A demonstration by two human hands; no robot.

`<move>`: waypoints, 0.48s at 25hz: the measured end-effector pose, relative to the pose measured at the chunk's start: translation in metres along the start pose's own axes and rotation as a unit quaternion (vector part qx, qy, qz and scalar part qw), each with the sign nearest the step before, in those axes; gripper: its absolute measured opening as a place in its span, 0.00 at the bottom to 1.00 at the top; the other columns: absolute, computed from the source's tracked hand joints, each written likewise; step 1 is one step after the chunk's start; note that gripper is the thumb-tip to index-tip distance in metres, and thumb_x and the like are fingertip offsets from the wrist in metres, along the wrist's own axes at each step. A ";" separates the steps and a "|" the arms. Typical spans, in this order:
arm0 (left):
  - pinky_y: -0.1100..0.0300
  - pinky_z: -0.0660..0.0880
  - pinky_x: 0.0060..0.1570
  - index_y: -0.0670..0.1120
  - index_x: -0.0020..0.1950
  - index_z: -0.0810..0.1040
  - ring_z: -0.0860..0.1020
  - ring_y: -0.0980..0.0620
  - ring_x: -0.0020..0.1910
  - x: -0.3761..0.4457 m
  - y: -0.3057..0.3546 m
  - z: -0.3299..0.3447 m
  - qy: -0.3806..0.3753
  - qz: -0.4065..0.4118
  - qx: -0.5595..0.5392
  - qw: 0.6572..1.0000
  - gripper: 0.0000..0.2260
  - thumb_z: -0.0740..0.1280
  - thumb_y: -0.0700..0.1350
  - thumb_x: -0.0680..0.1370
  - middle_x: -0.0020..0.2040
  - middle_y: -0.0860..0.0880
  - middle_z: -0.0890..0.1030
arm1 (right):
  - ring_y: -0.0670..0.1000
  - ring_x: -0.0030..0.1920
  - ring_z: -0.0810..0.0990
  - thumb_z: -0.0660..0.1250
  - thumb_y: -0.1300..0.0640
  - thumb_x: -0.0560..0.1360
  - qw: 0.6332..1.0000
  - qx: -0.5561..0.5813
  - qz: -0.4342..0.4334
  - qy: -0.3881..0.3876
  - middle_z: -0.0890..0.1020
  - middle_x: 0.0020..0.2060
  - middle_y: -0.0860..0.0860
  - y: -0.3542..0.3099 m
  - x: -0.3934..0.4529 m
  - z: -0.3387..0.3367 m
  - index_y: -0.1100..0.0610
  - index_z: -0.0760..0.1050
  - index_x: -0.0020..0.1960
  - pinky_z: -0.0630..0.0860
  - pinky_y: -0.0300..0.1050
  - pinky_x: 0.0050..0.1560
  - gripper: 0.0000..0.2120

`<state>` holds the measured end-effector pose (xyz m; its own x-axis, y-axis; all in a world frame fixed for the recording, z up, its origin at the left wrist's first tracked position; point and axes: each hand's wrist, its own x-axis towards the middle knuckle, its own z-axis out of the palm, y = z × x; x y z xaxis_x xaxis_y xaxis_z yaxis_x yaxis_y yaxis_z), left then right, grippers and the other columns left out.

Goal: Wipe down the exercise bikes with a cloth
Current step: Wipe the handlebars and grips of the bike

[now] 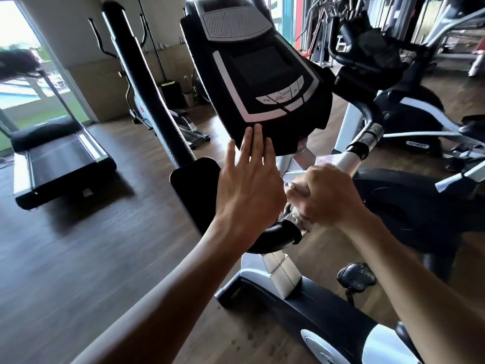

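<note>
An exercise bike stands right in front of me, its black console (pixel 262 74) tilted toward me above a white post (pixel 278 271). My left hand (pixel 249 185) lies flat with straight fingers, its fingertips touching the console's lower edge. My right hand (pixel 325 195) is curled around a pale cloth (pixel 298 191) bunched against the chrome part of the handlebar (pixel 286 232), just below the console. Most of the cloth is hidden under the fingers.
A treadmill (pixel 60 158) stands at the left by a window. A black padded arm (pixel 147 88) rises left of the console. An elliptical (pixel 162 114) sits behind, another bike (pixel 409 114) at the right. The bike's pedal (pixel 357 277) hangs low over the wooden floor.
</note>
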<state>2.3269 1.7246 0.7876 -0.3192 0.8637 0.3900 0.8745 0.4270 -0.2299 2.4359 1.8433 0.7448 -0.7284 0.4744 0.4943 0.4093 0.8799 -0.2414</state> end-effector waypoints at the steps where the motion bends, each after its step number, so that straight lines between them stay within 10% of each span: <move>1: 0.43 0.45 0.79 0.40 0.83 0.50 0.44 0.43 0.83 0.000 0.000 0.000 0.003 -0.001 -0.007 1.000 0.30 0.48 0.53 0.83 0.83 0.38 0.46 | 0.56 0.38 0.76 0.59 0.45 0.74 0.998 0.008 -0.041 0.044 0.76 0.28 0.48 -0.003 -0.009 0.004 0.50 0.70 0.29 0.70 0.51 0.50 0.17; 5: 0.43 0.47 0.79 0.40 0.83 0.52 0.47 0.42 0.83 0.001 0.001 0.002 0.016 0.002 -0.024 1.000 0.29 0.52 0.51 0.84 0.83 0.37 0.48 | 0.49 0.47 0.74 0.60 0.48 0.75 0.991 0.065 -0.101 0.066 0.83 0.40 0.47 0.022 -0.020 0.010 0.54 0.83 0.45 0.69 0.55 0.64 0.15; 12: 0.53 0.44 0.79 0.47 0.77 0.69 0.48 0.48 0.83 -0.008 -0.021 -0.015 0.088 0.054 -0.189 0.976 0.21 0.55 0.47 0.84 0.83 0.41 0.55 | 0.55 0.46 0.80 0.57 0.50 0.80 0.989 0.028 -0.069 0.130 0.85 0.40 0.48 0.010 -0.024 0.023 0.54 0.82 0.42 0.67 0.64 0.65 0.18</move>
<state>2.3167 1.7044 0.8023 -0.1794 0.8250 0.5360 0.9825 0.1777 0.0554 2.4453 1.8411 0.7115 -0.6071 0.3328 0.7216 0.2782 0.9396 -0.1992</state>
